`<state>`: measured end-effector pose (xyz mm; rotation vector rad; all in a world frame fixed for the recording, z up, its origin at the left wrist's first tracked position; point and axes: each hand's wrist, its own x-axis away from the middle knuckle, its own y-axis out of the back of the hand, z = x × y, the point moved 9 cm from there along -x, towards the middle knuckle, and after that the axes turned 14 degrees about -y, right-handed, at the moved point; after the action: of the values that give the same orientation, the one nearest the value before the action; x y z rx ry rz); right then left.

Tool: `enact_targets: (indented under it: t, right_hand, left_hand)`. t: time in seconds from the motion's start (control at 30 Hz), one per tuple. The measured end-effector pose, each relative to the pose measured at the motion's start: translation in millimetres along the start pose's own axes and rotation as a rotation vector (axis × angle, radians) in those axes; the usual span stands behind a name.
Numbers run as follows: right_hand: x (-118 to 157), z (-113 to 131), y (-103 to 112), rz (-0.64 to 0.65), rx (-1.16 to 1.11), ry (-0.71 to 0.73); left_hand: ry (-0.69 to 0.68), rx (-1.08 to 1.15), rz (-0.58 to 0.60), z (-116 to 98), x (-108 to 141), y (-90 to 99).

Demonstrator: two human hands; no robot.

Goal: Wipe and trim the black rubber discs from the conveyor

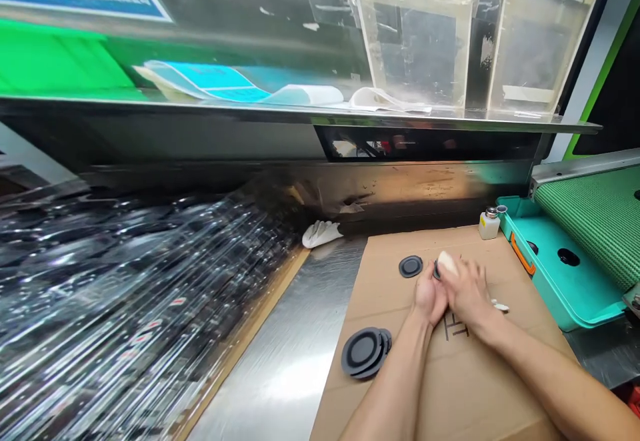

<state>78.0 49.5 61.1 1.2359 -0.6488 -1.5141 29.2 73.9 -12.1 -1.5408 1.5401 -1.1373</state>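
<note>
While both hands work close together near the top of a brown cardboard sheet (460, 387), the left hand (429, 297) is closed, its fingers curled around a black round disc (437, 270) that they mostly hide. The right hand (467, 289) is slightly blurred but also closed, gripping a cream-white wad (447, 263) pressed against that disc; whether it is cloth or sponge is too blurred to tell. From the hands, a second black disc (411, 266) lies flat on the cardboard at 10 o'clock, just beside the left hand. At 7 o'clock, a stack of similar discs (364, 353) leans together near the sheet's left edge. A small white scrap (500, 306) sits at 3 o'clock, just past the right hand.

Farther out at 1 o'clock stands a white bottle with a metal top (489, 225). Beyond it, at 2 o'clock, is a teal tray (565, 287) with an orange handle (523, 254), next to a green mesh belt (590, 221). White gloves (320, 234) lie at 10 o'clock — at the far edge of a steel table (280, 361), past the cardboard.
</note>
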Motion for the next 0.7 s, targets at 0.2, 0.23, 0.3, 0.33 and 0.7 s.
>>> enact_targets:
  t: [0.2, 0.23, 0.3, 0.33, 0.7]
  right_hand:
    - [-16.0, -42.6, 21.5, -0.050, -0.355, -0.069]
    - [-14.2, -42.9, 22.8, -0.014, -0.392, -0.060]
    - [-9.3, -41.5, 21.6, 0.072, -0.398, -0.069]
    - [-6.9, -40.5, 20.3, 0.106, -0.381, -0.079]
    - [1.2, -9.8, 9.7, 0.222, -0.317, 0.080]
  left_hand:
    - [-0.096, -0.037, -0.107, -11.7, -1.7, 8.8]
    - [-0.104, -0.047, -0.111, -12.9, -1.7, 9.0]
    - [-0.113, -0.065, -0.101, -14.2, -1.6, 8.3]
    - [-0.114, -0.072, -0.096, -13.9, -1.5, 8.2]
    - [-0.082, -0.143, -0.081, -4.5, 1.4, 9.7]
